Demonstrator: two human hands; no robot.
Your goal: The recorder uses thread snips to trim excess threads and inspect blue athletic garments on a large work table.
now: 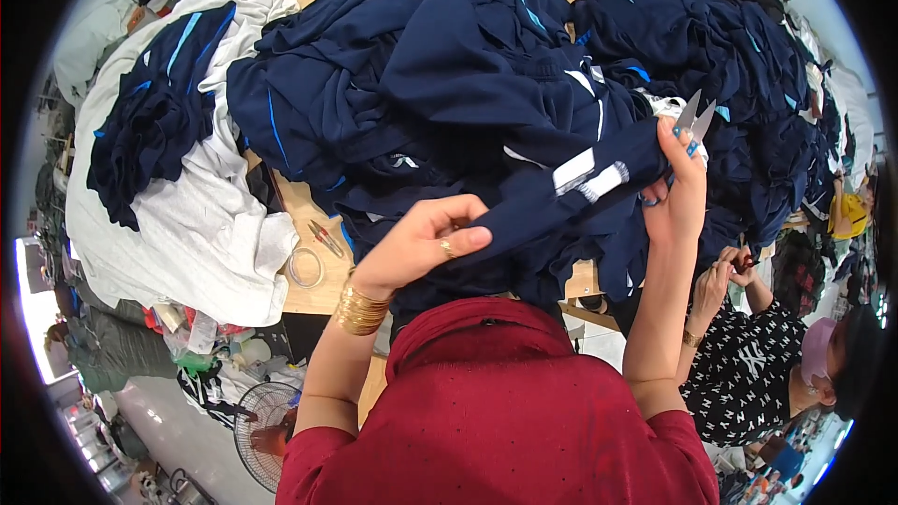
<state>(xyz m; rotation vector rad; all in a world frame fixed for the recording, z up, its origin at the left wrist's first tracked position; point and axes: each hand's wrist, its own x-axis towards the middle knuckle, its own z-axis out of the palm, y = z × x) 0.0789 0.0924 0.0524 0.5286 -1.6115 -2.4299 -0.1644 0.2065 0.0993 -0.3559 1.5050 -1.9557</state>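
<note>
The left hand (426, 238) pinches one end of a dark blue garment (561, 189), its grip closed on the folded edge, thumb on top and fingers curled below. A ring shows on one finger and a stack of gold bangles (362, 309) sits at the wrist. The right hand (681, 194) holds the other end of the same strip of cloth, its grip clamped on both the fabric and a small pair of thread snips (694, 122), whose silver blades point upward and stand slightly apart above the fingers. Between the two hands the garment is stretched nearly level, raised a little above the heap, with a white label (589, 175) sewn on it close to the right hand.

Below and behind lies a big pile of dark blue clothes (449, 65) with light blue trim, covering most of the wooden desk (313, 285). To the left, a white sheet (187, 224) hangs over the desk edge with more blue garments lying on it. On the bare wood near the left hand lie a second pair of small scissors (325, 238) and a clear ring of tape (305, 267), just beside each other.

At lower right another person in a black patterned shirt (744, 374) sits close by, hands raised together. A fan (267, 430) stands on the floor at lower left.
</note>
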